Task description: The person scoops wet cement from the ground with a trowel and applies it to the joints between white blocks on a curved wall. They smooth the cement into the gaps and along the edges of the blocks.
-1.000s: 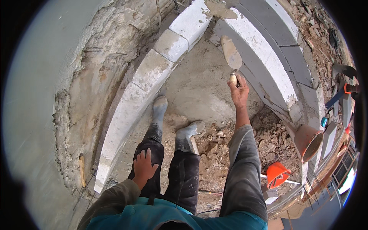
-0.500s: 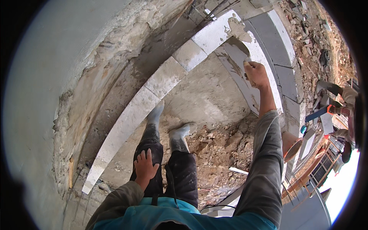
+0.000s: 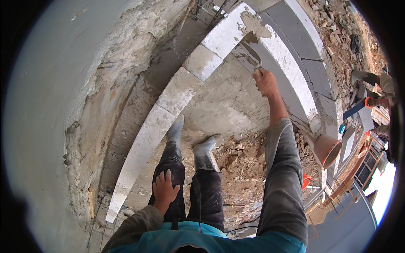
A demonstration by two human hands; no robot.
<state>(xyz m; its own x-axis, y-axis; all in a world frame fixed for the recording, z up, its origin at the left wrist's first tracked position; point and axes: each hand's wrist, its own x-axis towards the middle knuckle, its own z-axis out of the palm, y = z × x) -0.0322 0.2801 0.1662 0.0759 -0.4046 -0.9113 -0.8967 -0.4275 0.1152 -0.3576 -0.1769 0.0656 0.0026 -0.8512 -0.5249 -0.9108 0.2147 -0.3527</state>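
Note:
My right hand (image 3: 265,82) is closed round the handle of a trowel (image 3: 252,55), out in front at the corner where two block walls meet. The trowel's blade lies along the inner face of the right-hand block wall (image 3: 283,57), just below a patch of wet grey mortar (image 3: 254,26) on the corner's top. With its fingers spread, my left hand (image 3: 165,188) rests on my left thigh and holds nothing. The left-hand wall of pale blocks (image 3: 177,90) curves past my left boot.
Rubble (image 3: 240,168) covers the ground by my boots. A reddish bucket (image 3: 327,149) stands on the right beside the wall. Further right, another person (image 3: 379,101) is next to a blue-and-orange handsaw (image 3: 356,109). A rough plastered wall (image 3: 46,109) rises on the left.
My right hand has drawn the trowel leftward, from over the right-hand wall to its inner face near the corner. The whole view has shifted slightly. My left hand stays on my thigh.

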